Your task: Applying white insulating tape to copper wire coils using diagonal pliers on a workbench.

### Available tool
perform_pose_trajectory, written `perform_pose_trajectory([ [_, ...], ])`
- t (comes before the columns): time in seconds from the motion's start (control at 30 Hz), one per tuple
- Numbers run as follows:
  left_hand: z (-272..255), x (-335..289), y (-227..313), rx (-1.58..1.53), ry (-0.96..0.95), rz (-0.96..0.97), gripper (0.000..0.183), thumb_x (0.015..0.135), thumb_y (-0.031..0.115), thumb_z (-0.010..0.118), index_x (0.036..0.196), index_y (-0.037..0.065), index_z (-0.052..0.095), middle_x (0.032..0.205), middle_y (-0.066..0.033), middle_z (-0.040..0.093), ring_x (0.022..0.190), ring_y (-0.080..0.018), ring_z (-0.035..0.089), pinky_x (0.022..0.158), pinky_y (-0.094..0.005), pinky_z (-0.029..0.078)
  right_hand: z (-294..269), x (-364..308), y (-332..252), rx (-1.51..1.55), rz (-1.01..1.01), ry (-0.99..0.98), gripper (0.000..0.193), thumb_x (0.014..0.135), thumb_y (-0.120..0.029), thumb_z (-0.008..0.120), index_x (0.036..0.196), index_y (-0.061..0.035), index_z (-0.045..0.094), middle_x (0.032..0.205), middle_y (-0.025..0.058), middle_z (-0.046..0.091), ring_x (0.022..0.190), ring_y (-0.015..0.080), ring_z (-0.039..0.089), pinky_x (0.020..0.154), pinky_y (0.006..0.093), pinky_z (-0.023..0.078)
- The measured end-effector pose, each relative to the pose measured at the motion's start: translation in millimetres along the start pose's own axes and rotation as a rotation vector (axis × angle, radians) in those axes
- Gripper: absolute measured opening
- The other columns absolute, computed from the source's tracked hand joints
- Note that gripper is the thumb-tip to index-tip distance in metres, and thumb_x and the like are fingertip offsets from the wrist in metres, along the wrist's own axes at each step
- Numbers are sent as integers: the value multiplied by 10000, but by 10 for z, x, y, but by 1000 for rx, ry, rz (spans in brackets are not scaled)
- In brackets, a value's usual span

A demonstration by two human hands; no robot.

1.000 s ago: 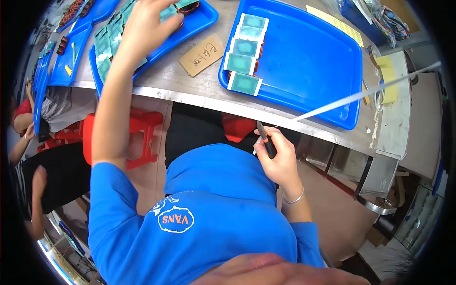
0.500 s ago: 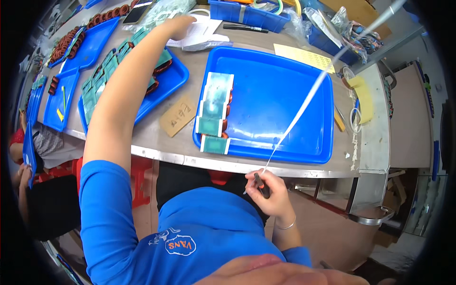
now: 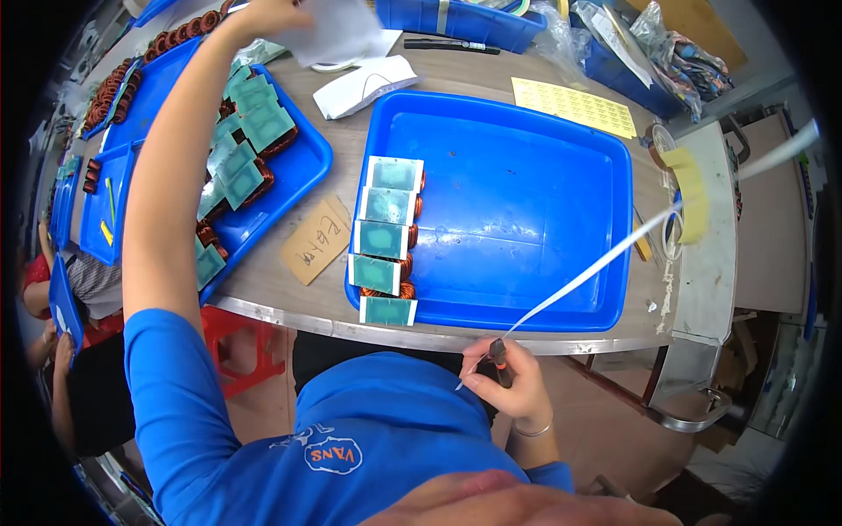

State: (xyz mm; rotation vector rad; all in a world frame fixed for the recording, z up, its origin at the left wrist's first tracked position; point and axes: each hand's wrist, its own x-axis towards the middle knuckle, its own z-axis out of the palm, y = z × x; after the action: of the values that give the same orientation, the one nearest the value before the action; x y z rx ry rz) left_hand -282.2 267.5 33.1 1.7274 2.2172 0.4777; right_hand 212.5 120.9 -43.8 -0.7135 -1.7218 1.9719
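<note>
My left hand [image 3: 274,16] reaches to the far edge of the table, its fingers blurred and partly cut off by the frame. Beside its fingertips is a translucent white sheet [image 3: 344,35]; whether they grip it is unclear. Close to my body, my right hand [image 3: 517,386] is closed around a dark-handled tool [image 3: 499,358] with an orange band. A thin white strip [image 3: 605,260] rises from that hand toward the upper right. Ahead lies a blue tray [image 3: 517,210], with several green-and-white coil pieces [image 3: 384,238] lined along its left side; copper windings show at their edges.
A second blue tray [image 3: 303,171] at left holds more green coil pieces. A cardboard tag [image 3: 316,241], a white packet [image 3: 364,86], a black marker [image 3: 452,45] and a yellow label sheet [image 3: 574,103] lie around. A blue bin [image 3: 465,22] stands behind. Another person's hand [image 3: 63,351] appears far left.
My left hand has moved left and farther away, and the translucent sheet now shows beside it. My right hand still holds the tool. The view has shifted, revealing more coil pieces at left.
</note>
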Motion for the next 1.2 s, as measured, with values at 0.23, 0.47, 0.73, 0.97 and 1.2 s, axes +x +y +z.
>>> perform_pose_trajectory([
  [0.23,28,15,324,-995,161,29,227,813,67,550,1016,-34,555,933,-115,618,837,-192,613,764,-312,512,-2,3,30,109,17,15,231,786,-6,597,1006,28,533,746,59,583,681,107,547,623,240,441],
  [0.47,321,890,1046,-1524,-90,299,249,867,125,474,1058,-27,517,1019,-157,596,900,-211,602,781,-347,509,17,-11,29,123,27,10,230,787,-7,597,1004,27,530,744,57,582,681,106,545,624,241,440],
  [0.73,458,1115,1531,-1566,-264,102,347,813,216,575,1083,7,515,996,-158,569,911,-280,569,777,-374,491,27,16,13,33,-43,-18,222,778,-3,597,989,35,540,737,61,592,680,112,562,631,241,449],
  [0.97,145,152,1608,-734,164,80,368,796,182,586,1100,-16,525,972,-124,577,859,-185,571,716,-289,479,25,-18,48,49,-40,-10,227,773,0,598,989,36,539,730,64,591,682,109,561,635,232,447],
  [1.2,123,-528,1178,-240,-35,192,233,780,128,594,979,14,634,870,-77,645,780,-125,579,699,-255,461,67,-55,114,56,-60,77,265,768,-2,599,1019,43,526,786,76,590,704,107,552,649,232,445],
])
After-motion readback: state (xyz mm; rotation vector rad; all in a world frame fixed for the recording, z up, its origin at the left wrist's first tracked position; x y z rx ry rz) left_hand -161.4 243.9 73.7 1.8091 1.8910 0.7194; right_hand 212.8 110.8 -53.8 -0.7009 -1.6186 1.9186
